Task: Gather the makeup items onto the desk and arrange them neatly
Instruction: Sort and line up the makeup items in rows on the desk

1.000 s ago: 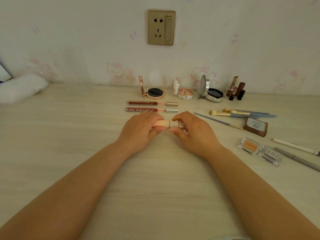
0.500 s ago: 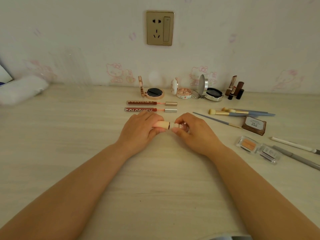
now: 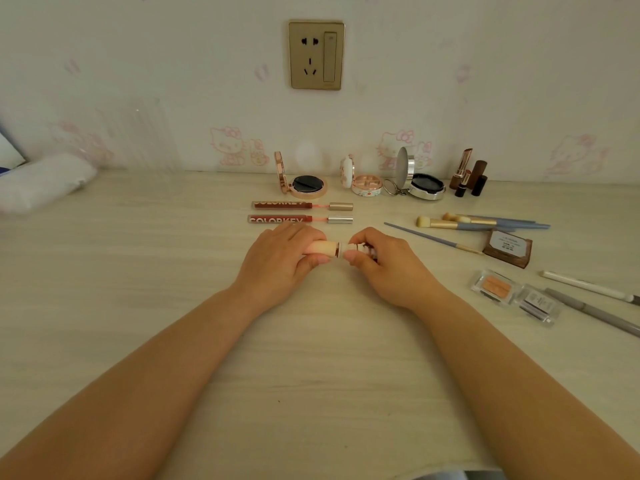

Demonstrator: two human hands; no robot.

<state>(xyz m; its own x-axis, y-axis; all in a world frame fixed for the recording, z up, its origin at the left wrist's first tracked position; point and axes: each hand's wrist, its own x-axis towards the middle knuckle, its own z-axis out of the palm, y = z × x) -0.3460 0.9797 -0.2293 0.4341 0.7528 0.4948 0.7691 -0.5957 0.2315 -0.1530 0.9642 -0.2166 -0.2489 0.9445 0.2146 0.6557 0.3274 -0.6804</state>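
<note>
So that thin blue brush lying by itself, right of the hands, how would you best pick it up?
Probably by the middle of the long handle of the thin blue brush, pinched from above across its width. It lies flat and slanted on the desk, clear of the other brushes, so the shaft is free on both sides. I would avoid the small bristle tip at its right end.

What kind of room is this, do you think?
Probably a bedroom or dorm desk used as a makeup spot: pink cartoon-cat wallpaper, open compacts and lipsticks lined up against the wall, and a white pillow-like bundle at the far left.
</note>
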